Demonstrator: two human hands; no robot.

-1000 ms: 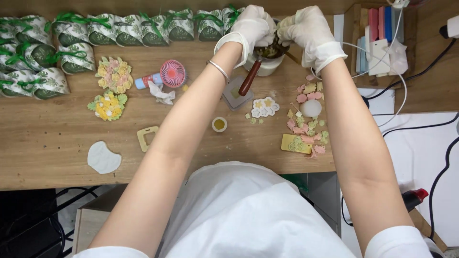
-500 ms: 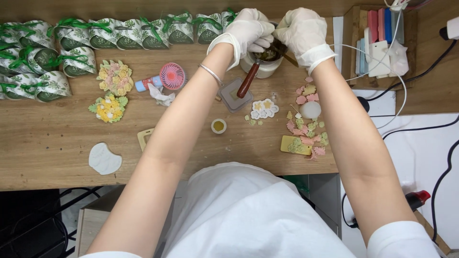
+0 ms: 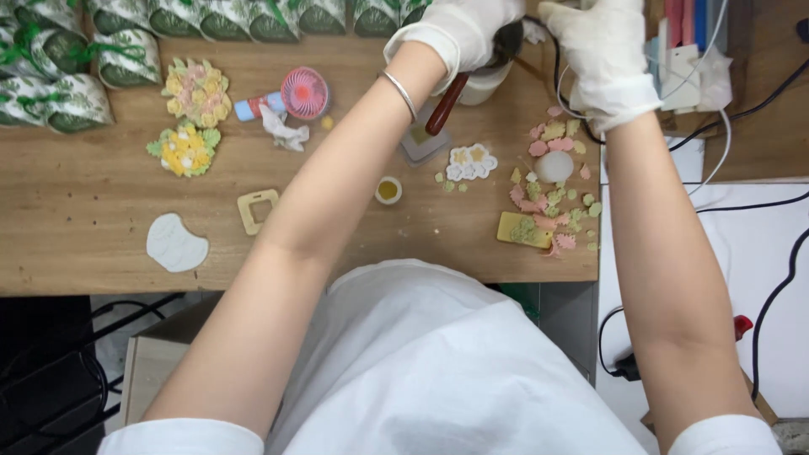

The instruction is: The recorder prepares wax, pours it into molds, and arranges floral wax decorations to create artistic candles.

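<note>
My left hand, in a white glove with a thin bracelet at the wrist, is closed around a small dark pot. The pot's red-brown handle slants down to the left. The pot is held over a white cup at the far side of the wooden table. My right hand, also gloved, is beside the pot's right side. Its fingertips are cut off by the top edge, so what it holds is hidden.
Green wrapped bundles line the far edge. Two flower clusters, a small pink fan, a white flat shape, a square frame, a small yellow cap, white flower pieces, pink and green bits, a yellow block. Cables at right.
Both hands stay together at the pot over the white cup. They have drifted slightly toward the top of the view; the table's things lie as before.
</note>
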